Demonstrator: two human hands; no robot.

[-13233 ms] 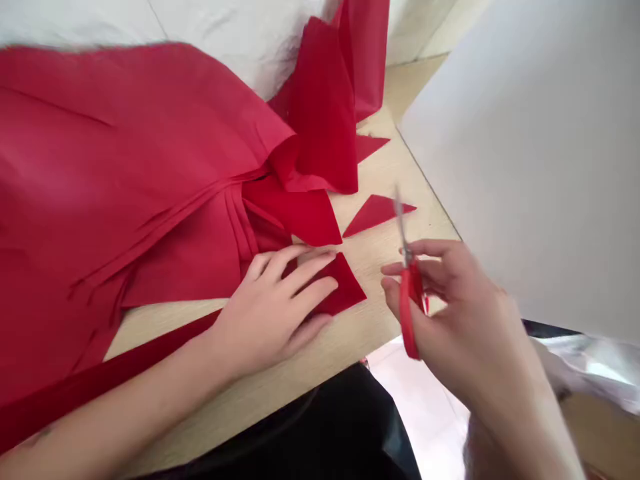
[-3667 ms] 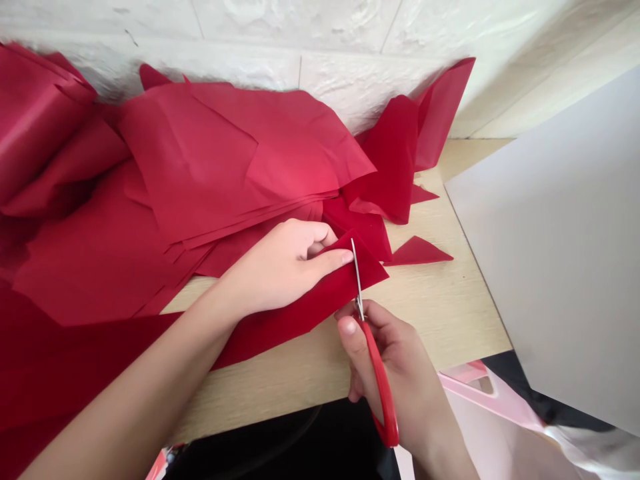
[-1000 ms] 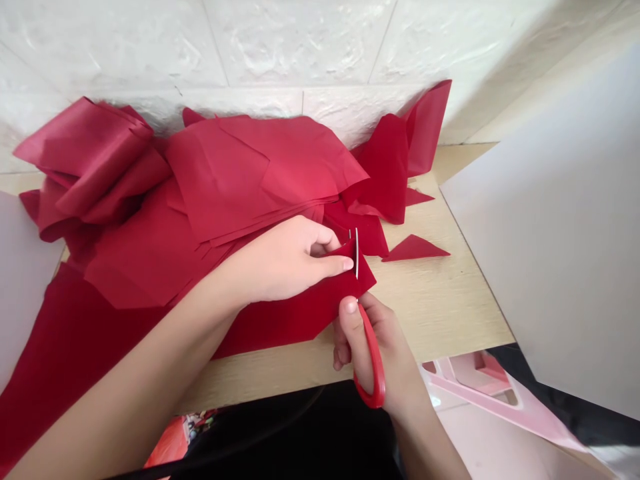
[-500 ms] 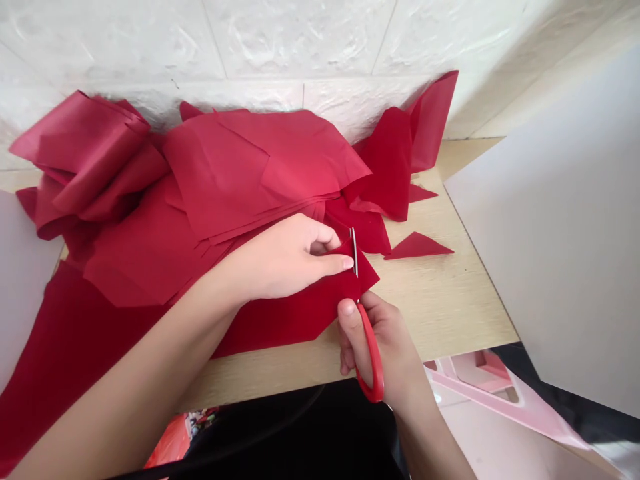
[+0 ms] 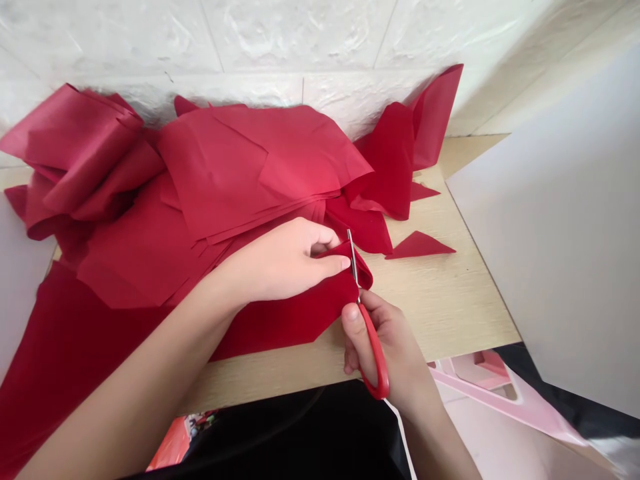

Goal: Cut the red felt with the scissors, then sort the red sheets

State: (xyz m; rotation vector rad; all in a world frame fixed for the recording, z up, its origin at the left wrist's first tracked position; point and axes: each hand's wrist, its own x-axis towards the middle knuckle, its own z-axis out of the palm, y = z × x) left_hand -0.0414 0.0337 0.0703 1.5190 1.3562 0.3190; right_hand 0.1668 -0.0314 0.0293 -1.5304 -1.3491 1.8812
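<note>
My left hand (image 5: 283, 260) pinches a folded corner of a deep red sheet (image 5: 295, 313), which looks like thin paper or felt. My right hand (image 5: 387, 350) is shut on red-handled scissors (image 5: 375, 353). Their steel blades (image 5: 353, 260) stand upright in the fold, right beside my left thumb, and the lower blade is hidden by the sheet. A large pile of red sheets (image 5: 225, 180) lies behind my left hand. Two small red triangular offcuts (image 5: 419, 245) lie on the bare wood to the right.
The light wooden tabletop (image 5: 440, 313) runs against a white textured wall (image 5: 300, 40). White boards stand at the right (image 5: 545, 200) and left (image 5: 17, 287). Below the table edge are dark clothing (image 5: 265, 433) and a pink plastic object (image 5: 495, 393).
The scissors now tilt a little, and the sheet's corner curls up around the blades. Compared with the oldest frame, the scissors have moved from off the sheet into its fold.
</note>
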